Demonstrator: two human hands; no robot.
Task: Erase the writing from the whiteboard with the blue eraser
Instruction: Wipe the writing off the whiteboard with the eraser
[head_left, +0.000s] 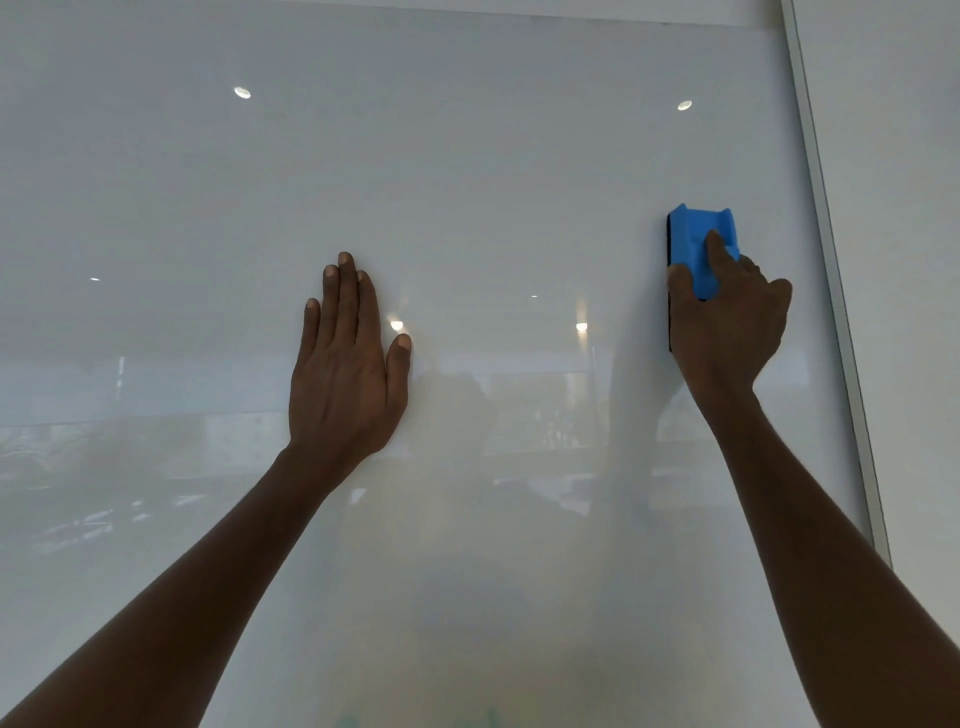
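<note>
So the whiteboard (467, 182) fills pretty much the whole view, glossy and white, and it's picking up reflections of round ceiling lights (242, 92) plus a hazy mirrored room lower down. Its pale frame edge (826, 218) runs diagonally down the right side, with plain wall to the right of that.

The right hand (727, 317) is up on the right part of the board, not far from that frame edge, and it's clamped on the blue eraser (698, 244). Fingers are curled over the blue body, thumb on the left side, index finger lying across the top of it. The eraser stands upright with its long side vertical, and the dark felt strip along its left edge sits against the board surface. The upper half of the eraser sticks out above the hand; the lower half is mostly covered by it.

The left hand (345, 364) is flat on the board around the middle, well apart from the eraser. Fingers straight and close together pointing up, thumb out a bit to the right, holding nothing, just palm against the surface.

Both forearms are bare and reach up from the bottom corners. There's a faint greenish smudge at the very bottom edge near the centre, too blurry to tell what it is.
</note>
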